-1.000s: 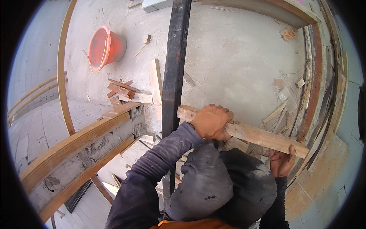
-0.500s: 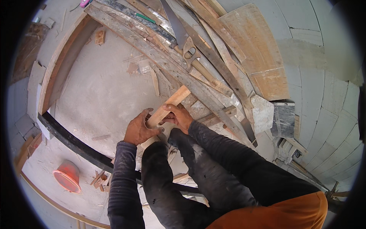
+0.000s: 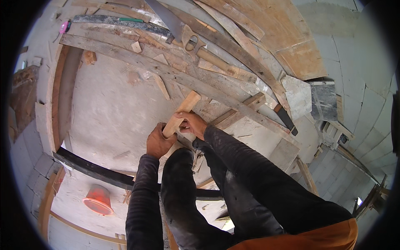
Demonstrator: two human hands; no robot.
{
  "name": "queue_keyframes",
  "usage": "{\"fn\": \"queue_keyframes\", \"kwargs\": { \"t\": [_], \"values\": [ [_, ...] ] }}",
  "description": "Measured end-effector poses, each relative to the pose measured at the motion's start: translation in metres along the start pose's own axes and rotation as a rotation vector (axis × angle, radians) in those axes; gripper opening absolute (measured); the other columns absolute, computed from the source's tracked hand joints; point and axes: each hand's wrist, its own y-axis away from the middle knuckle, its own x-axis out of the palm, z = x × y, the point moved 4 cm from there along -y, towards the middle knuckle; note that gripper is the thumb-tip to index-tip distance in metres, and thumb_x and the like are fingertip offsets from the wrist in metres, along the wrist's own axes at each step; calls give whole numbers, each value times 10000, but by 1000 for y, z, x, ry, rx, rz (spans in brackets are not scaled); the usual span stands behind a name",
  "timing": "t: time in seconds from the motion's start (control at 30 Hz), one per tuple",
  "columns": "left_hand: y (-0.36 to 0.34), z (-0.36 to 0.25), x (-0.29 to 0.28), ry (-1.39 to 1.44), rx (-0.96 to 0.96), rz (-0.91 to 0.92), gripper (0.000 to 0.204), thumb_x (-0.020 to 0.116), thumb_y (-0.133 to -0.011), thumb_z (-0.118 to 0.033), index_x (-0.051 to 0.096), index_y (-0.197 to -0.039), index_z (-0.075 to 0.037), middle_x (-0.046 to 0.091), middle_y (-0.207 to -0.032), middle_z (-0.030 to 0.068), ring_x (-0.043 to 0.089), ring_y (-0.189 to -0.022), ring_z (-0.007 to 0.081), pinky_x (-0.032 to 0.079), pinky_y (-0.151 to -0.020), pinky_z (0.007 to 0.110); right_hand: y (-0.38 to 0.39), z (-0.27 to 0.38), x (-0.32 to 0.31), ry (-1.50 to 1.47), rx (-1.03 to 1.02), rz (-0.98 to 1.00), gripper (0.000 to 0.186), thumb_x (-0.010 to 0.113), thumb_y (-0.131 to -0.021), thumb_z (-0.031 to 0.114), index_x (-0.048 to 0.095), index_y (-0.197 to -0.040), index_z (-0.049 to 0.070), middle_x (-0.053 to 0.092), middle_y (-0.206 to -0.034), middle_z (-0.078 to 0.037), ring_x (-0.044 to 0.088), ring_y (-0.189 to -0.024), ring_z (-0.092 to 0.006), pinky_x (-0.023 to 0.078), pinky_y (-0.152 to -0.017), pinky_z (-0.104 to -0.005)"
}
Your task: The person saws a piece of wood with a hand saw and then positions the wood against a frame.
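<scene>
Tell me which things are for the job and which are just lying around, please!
In the job:
wooden block
left hand and right hand, both holding it

Untouched, seemingly just lying about:
handsaw
red bucket
small pink object

sleeves (image 3: 266, 166): dark, long | trousers (image 3: 181, 183): black (smudged grey) | top (image 3: 308, 236): orange

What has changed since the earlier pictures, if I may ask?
In view, the wood piece has swung from lying crosswise to pointing away and rightward. The left hand and right hand, well apart on it at first, are now close together. The view has turned right, bringing the saw into sight. Both hands still hold the wood; the bucket remains standing.
</scene>
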Motion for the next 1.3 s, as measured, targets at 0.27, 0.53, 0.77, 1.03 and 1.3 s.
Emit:
{"fn": "queue_keyframes", "kwargs": {
  "t": [0.27,0.53,0.77,1.03,1.3],
  "values": [
    [3,3,1,-27,110,-92,550,815,-824,-349,647,-1199,17,749,-1046,250,750,-968,413,584,-863,470,0,-8,-86,-817,-171,-612,764,408,-1106,558,274,-1653,41,574,-1465,-239,624,-1288,-380,532,-1069,-527],
    [0,11,-9,13,69,-113,551,820,-824,-351,654,-1191,25,744,-1061,260,747,-983,420,584,-874,476,-51,2,-60,-884,-186,-541,501,368,-1132,419,490,-1427,33,655,-1270,-173,663,-1118,-307,580,-935,-498],
    [-5,11,-14,-12,103,-167,566,819,-824,-367,656,-1196,28,748,-1057,255,748,-981,417,586,-876,471,-89,41,-13,-778,-259,-402,575,234,-1158,469,494,-1414,24,636,-1310,-194,683,-1096,-327,613,-976,-506],
    [-2,11,-19,50,63,-143,551,813,-818,-363,654,-1170,29,736,-1065,250,724,-1010,433,572,-903,494,-54,3,-41,-825,-81,-620,546,237,-1166,388,506,-1405,-23,679,-1203,-197,703,-1061,-311,650,-951,-403],
    [0,19,-23,48,48,-178,542,802,-831,-370,652,-1179,17,733,-1059,240,720,-1004,438,568,-900,503,-33,-6,-20,-824,-16,-848,479,413,-1124,390,615,-1268,-19,681,-1238,-175,690,-1056,-317,589,-907,-450]
  ]
}}
